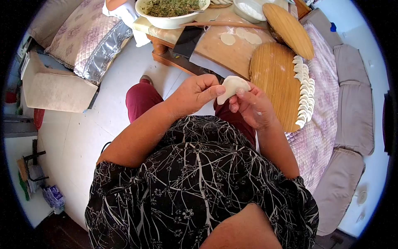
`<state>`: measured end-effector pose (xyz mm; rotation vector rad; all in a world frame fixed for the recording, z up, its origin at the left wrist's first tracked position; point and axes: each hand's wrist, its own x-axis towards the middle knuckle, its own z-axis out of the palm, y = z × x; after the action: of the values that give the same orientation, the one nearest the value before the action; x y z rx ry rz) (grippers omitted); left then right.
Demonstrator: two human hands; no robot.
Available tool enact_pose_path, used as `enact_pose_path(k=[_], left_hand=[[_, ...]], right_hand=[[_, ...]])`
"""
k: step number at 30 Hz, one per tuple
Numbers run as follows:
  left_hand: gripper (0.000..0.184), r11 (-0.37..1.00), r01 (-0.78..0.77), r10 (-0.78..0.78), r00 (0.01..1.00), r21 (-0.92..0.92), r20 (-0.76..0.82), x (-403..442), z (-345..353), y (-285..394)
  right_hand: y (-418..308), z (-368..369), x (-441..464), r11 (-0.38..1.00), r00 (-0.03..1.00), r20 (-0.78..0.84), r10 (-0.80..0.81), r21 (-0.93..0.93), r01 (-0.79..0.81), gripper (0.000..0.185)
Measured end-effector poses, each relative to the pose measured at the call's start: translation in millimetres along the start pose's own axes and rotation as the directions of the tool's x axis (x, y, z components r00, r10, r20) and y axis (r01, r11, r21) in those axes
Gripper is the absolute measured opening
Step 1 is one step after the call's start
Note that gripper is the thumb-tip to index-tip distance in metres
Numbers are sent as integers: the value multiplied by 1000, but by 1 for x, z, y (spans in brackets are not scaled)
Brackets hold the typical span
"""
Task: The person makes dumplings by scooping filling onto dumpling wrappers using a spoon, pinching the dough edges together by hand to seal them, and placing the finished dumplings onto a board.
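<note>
A folded white dumpling is held up between both hands, in front of my body. My left hand pinches its left edge between thumb and fingers. On its right side, the thumb and fingers of my right hand press the wrapper. Beyond the hands lies a floured wooden board with a few round dough wrappers. To the right, a round slatted wooden tray carries several finished dumplings in a row along its right edge.
A bowl of green filling stands at the table's far left, with a rolling pin and a bowl of flour nearby. A second round tray leans at the back. Another person's arm shows at top left. A sofa is at right.
</note>
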<state>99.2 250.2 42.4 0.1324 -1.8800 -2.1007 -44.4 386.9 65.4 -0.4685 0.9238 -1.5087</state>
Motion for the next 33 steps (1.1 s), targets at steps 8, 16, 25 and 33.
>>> enact_pose_path(k=[8, 16, 25, 33], left_hand=[[23, 990, -60, 61, 998, 125, 0, 0, 3, -4], [20, 997, 66, -65, 997, 29, -41, 0, 3, 5], [28, 962, -12, 7, 1000, 273, 20, -3, 2, 12], [26, 962, -2, 7, 1000, 272, -18, -2, 3, 2]], right_hand=[[8, -5, 2, 999, 1000, 10, 19, 37, -20, 25], [3, -1, 0, 992, 999, 13, 45, -116, -43, 26], [1, 8, 0, 994, 998, 46, 39, -100, -35, 39], [9, 3, 3, 983, 999, 33, 17, -181, -11, 35]])
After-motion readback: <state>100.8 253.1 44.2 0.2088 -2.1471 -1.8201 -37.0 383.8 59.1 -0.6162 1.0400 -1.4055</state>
